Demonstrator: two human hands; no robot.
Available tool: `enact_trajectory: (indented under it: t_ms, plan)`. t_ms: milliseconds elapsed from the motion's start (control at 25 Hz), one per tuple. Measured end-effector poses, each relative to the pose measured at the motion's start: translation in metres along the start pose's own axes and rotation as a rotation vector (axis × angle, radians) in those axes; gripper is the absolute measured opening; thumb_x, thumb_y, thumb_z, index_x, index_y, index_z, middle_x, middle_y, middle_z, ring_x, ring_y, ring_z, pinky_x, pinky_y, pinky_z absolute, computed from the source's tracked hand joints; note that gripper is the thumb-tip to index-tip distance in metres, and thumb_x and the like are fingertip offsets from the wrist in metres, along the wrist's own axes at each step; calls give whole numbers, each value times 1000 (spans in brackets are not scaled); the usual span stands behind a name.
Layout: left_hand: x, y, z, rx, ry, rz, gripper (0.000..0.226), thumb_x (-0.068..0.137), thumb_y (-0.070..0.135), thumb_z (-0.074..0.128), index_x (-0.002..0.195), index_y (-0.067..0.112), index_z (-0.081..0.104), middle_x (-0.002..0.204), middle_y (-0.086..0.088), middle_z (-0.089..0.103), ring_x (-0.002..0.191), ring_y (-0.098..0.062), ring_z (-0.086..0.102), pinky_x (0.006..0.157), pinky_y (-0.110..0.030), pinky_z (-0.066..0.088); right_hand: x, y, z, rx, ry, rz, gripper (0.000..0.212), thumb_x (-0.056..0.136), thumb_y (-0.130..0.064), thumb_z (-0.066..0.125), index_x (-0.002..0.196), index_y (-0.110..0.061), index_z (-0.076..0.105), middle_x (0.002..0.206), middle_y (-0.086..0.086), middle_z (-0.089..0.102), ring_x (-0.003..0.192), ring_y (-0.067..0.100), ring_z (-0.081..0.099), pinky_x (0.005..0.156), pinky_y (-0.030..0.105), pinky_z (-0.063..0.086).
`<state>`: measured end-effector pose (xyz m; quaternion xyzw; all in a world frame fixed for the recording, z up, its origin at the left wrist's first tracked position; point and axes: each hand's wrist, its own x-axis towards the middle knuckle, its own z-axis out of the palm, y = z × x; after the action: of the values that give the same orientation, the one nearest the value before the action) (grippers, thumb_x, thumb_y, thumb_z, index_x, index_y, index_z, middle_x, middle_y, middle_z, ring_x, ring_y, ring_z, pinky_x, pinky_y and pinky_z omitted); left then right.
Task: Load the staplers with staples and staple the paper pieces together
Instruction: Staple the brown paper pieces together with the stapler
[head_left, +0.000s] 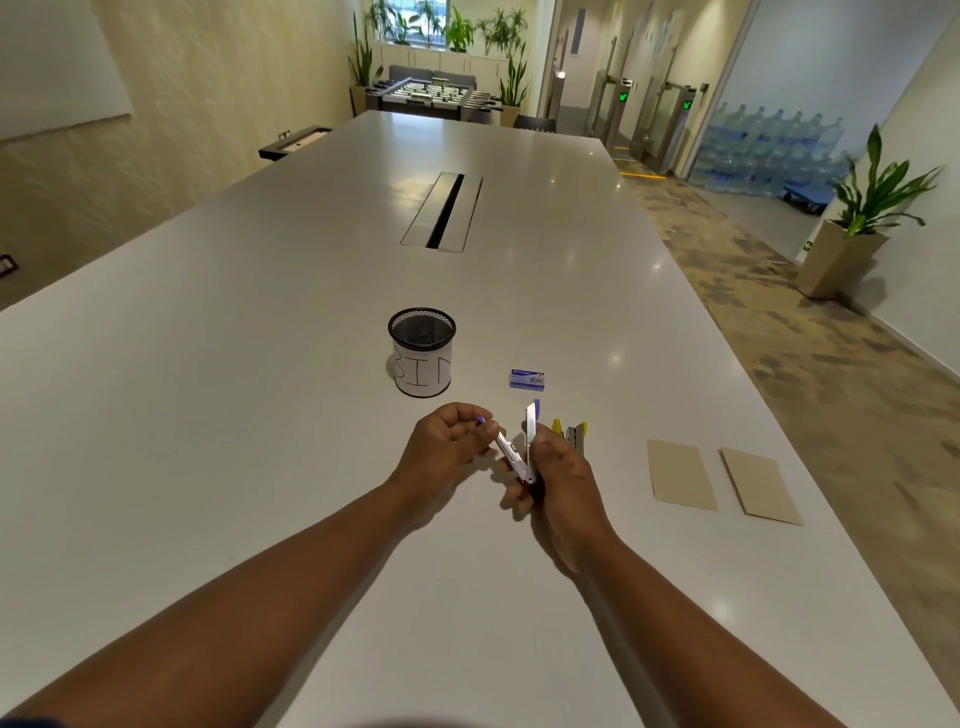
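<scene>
While both your hands work above the white counter (260, 415), they share one stapler (519, 457), blue-tipped, swung open into a V. Your left hand (447, 441) has its fingers curled round the blue-tipped end of the lower arm, pinching it. Your right hand (558, 467) grips the hinge end from the other side, w/ the upper arm standing up past your fingers.

Just behind your right hand, partly hidden by it, a second stapler (574, 436) w/ yellow tips stands open on the counter; can't tell how it rests. Beyond both hands, slightly to the right, lies a small blue staple box (527, 380), flat & apart from everything. Further left of the box, past your left hand, is a black mesh cup (422, 353) wrapped in white paper w/ handwritten letters on it, upright.

Well off to the right of your right hand, two tan paper pieces (681, 475) & (761, 486) lie flat side by side, near each other, not overlapping. Nothing sits btwn your right hand and those papers except bare counter. Far ahead, a cable slot (444, 213) is set into the counter's middle. A potted plant (857, 218) stands on the floor off the counter's right edge.
</scene>
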<state>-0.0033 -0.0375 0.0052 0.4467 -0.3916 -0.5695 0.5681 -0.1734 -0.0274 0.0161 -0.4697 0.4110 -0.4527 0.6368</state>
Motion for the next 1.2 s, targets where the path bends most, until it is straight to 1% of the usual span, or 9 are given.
enact_trajectory:
  t_ms: [160,320,400,480,600,680,800,1000,1200]
  plan:
    - [2,0,-1,-4,-30,-11,49,69,37,91,110,18,74,106,-20,75,94,-28,72,87,-40,60,4,-5,3,167,-50,47,45,97,-57,49,121,-21,63,97,24,72,69,25,65,58,35,55]
    - [4,-1,-2,14,-8,14,51,76,38,85,121,20,70,107,-16,76,101,-31,73,95,-45,57,8,-4,8,161,-83,20,46,97,-48,50,135,-25,59,95,20,66,62,20,52,56,32,44]
    - [4,-2,0,50,25,30,40,85,46,74,119,24,72,104,-12,77,96,-26,70,94,-43,52,8,1,14,53,-71,-22,47,97,-43,53,142,-29,55,95,12,66,59,15,48,52,29,43]
    - [3,-1,2,109,37,37,45,90,62,54,114,31,74,101,-8,76,96,-23,66,94,-41,49,5,7,19,-121,-57,-114,46,100,-35,56,145,-33,45,106,2,68,64,9,59,55,19,48]
    - [1,1,3,117,14,37,65,86,77,39,112,30,74,104,-5,77,99,-22,71,86,-33,56,1,11,23,-502,-43,-319,45,99,-27,64,133,-49,44,119,-9,58,105,-5,58,79,4,45]
    - [2,3,3,119,25,39,68,85,78,39,106,24,75,99,-9,76,91,-22,73,76,-29,57,2,11,25,-664,-30,-388,46,93,-31,69,125,-54,45,115,-16,56,109,-9,53,83,2,41]
    - [5,4,0,142,50,22,63,91,70,41,97,17,74,90,-13,75,78,-22,73,68,-28,56,3,16,25,-718,-1,-373,40,87,-48,70,121,-46,50,109,-23,62,102,-7,59,78,6,43]
    - [8,2,-7,180,74,30,55,93,66,46,89,19,76,86,-8,74,81,-24,74,79,-43,57,5,16,25,-711,19,-318,49,80,-80,55,107,-41,43,84,-14,69,70,2,65,53,16,46]
    - [6,3,-6,160,112,39,58,93,66,40,79,25,77,85,-6,75,81,-22,73,82,-41,57,0,18,27,-779,15,-337,41,83,-78,52,104,-44,41,81,-18,67,73,2,64,52,16,46]
